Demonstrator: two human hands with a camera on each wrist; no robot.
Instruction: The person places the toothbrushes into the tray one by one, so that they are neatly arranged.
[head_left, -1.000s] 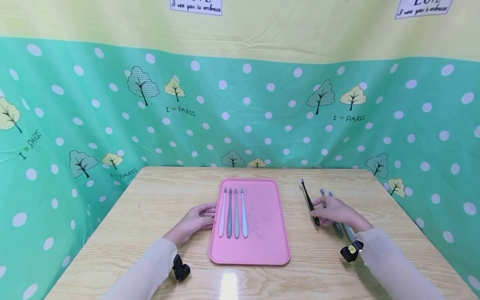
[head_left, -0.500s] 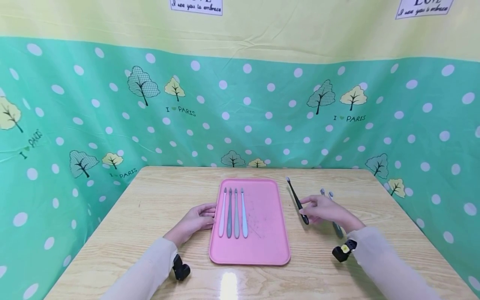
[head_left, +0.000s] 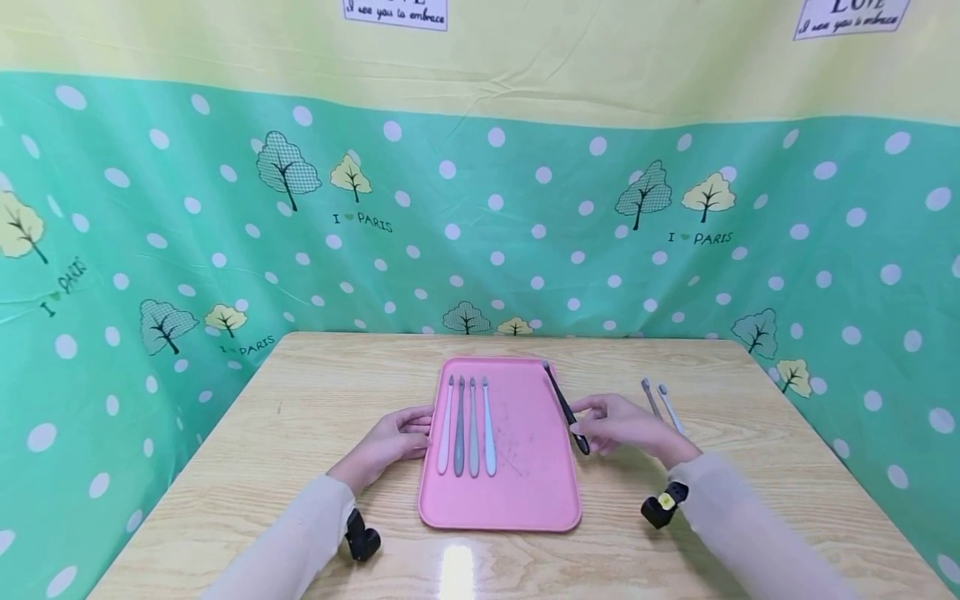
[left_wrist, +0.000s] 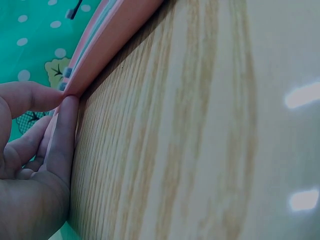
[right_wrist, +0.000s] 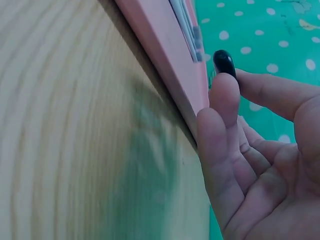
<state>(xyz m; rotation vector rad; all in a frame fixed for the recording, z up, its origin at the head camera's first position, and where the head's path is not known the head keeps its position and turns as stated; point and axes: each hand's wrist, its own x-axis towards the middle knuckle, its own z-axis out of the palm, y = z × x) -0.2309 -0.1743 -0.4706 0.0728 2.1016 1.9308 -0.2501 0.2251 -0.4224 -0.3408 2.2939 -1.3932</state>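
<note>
My right hand (head_left: 621, 425) pinches a black toothbrush (head_left: 558, 393) between thumb and fingers. The brush slants over the right rim of a pink tray (head_left: 510, 504), head pointing away. In the right wrist view, the dark handle end (right_wrist: 224, 62) sticks out between the fingertips. At the tray's left side, my left hand (head_left: 390, 437) holds the rim; its thumb (left_wrist: 65, 132) and index finger meet at the edge in the left wrist view. Several toothbrushes lie side by side on the tray's left half, among them a pink one (head_left: 446, 429) and a light blue one (head_left: 489, 433).
Two more toothbrushes lie on the wooden table (head_left: 330, 375) to the right, a greyish one (head_left: 651, 397) and a pale blue one (head_left: 670, 407), partly hidden behind the right hand and wrist. A green dotted curtain (head_left: 420, 250) hangs behind the table.
My right hand has carried the black toothbrush leftward from beside the other loose brushes to the tray's right rim. The left hand and the tray stay where they were.
</note>
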